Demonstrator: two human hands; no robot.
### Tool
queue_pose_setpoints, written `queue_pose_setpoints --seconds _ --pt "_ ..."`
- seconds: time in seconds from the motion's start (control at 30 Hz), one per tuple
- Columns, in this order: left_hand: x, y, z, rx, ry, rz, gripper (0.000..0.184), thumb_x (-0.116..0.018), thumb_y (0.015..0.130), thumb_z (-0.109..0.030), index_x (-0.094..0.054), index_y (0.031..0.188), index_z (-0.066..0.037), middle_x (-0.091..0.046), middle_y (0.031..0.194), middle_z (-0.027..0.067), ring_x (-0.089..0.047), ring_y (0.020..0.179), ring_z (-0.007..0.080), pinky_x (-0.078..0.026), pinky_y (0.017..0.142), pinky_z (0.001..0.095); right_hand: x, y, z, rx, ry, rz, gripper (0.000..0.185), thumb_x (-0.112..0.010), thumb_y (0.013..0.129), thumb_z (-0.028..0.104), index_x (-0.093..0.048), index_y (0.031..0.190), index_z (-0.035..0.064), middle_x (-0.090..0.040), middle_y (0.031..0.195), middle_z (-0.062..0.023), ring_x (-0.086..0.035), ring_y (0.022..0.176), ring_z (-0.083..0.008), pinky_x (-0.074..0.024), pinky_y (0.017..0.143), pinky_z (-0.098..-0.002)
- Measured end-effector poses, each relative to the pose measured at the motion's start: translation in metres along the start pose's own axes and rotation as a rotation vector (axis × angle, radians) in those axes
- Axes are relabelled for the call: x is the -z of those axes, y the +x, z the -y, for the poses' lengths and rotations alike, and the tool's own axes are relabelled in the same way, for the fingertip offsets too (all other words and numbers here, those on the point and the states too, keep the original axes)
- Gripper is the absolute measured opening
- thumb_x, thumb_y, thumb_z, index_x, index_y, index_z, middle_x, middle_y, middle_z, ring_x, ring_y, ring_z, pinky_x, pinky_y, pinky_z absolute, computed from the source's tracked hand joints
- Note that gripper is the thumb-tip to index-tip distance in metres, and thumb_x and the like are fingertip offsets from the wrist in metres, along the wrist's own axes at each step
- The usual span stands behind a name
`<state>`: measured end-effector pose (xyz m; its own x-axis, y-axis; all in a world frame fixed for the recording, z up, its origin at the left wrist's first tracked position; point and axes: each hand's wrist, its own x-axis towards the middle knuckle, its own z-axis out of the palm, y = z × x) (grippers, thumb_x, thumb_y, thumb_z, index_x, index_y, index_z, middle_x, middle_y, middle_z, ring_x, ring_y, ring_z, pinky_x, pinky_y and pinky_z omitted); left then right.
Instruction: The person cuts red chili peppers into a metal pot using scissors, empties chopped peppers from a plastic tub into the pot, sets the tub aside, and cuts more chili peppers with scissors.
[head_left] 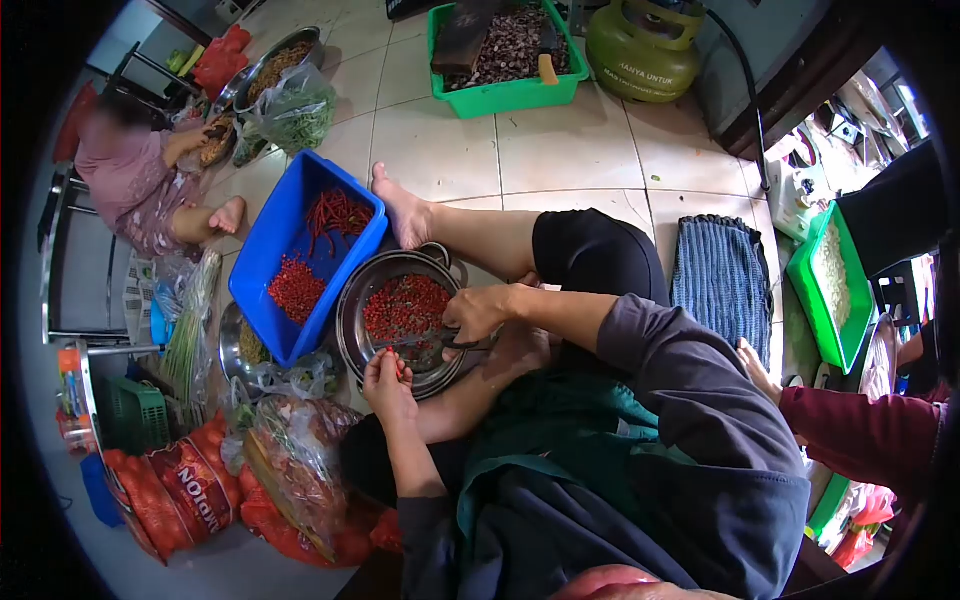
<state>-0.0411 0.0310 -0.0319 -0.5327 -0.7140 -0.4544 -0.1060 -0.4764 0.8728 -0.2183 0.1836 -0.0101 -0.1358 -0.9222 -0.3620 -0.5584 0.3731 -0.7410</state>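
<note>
Right hand: the person's right hand (483, 312) is curled tight around the dark handle of a thin knife (459, 346), over the shiny round metal pot (352, 345). The blade points toward the other hand.
Left hand: the person's left hand (391, 396) pinches a small bright red chili (404, 373) with its fingertips, at the rim of the pot.
Pot: it stands on the floor of pale square tiles (560, 155), between the person's legs. Lots of little red chili pieces (400, 308) lie in the bottom.
Blue tub: the deep blue plastic tub (275, 228) is just beside the pot. Long dark red chilies (338, 220) lie at its far end, and a heap of short bright red chilies (297, 288) is at its near end.
Green tub: a bright green plastic tub (510, 103) full of brown bits sits near the floor's far edge. A green metal gas bottle (642, 55) is beside it.
Mat: a striped blue-grey cloth mat (722, 290) lies by the person's knee.
Other person: someone in pink clothes (135, 180) sits near the floor's left edge.
</note>
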Motion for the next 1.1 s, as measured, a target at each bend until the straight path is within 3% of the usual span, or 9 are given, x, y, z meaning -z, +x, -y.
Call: queue_pose_setpoints --seconds 0.47,0.6,0.87,1.1 --pt "-0.005 -0.002 -0.001 0.007 0.035 0.000 0.010 -0.061 0.084 -0.008 -0.055 0.093 -0.008 -0.059 0.081 0.0012 -0.055 0.069 0.0080 -0.046 0.060 0.0219 -0.010 0.006 -0.010 0.074 -0.043 -0.086 0.061 -0.062 0.070 0.060 -0.066 0.088 0.0021 -0.063 0.091 -0.0207 -0.059 0.092 -0.0355 -0.0450 0.080 -0.0428" --pt "0.000 0.001 0.001 0.003 -0.038 0.048 0.017 -0.061 0.084 -0.007 -0.056 0.100 -0.003 -0.058 0.083 0.0037 -0.053 0.069 0.0098 -0.045 0.059 0.0221 -0.010 0.012 -0.014 0.071 -0.068 -0.045 0.057 -0.061 0.072 0.059 -0.066 0.090 0.0045 -0.063 0.091 -0.0189 -0.060 0.091 -0.0350 -0.0457 0.079 -0.0419" --pt "-0.004 -0.002 -0.007 0.008 -0.058 0.002 0.011 -0.062 0.083 -0.005 -0.057 0.092 -0.003 -0.058 0.078 0.0020 -0.055 0.064 0.0069 -0.049 0.054 0.0194 -0.007 0.010 0.001 -0.020 -0.082 0.031 0.073 -0.061 0.065 0.066 -0.061 0.083 -0.0048 -0.062 0.085 -0.0247 -0.059 0.087 -0.0397 -0.0444 0.079 -0.0446" --pt "-0.004 0.001 0.000 -0.011 -0.051 0.033 0.009 -0.062 0.083 -0.006 -0.056 0.089 -0.002 -0.058 0.075 0.0035 -0.055 0.063 0.0083 -0.049 0.054 0.0194 -0.017 0.015 -0.011 0.080 -0.021 -0.085 0.065 -0.064 0.067 0.061 -0.061 0.077 -0.0028 -0.061 0.075 -0.0229 -0.060 0.077 -0.0377 -0.0449 0.068 -0.0439"
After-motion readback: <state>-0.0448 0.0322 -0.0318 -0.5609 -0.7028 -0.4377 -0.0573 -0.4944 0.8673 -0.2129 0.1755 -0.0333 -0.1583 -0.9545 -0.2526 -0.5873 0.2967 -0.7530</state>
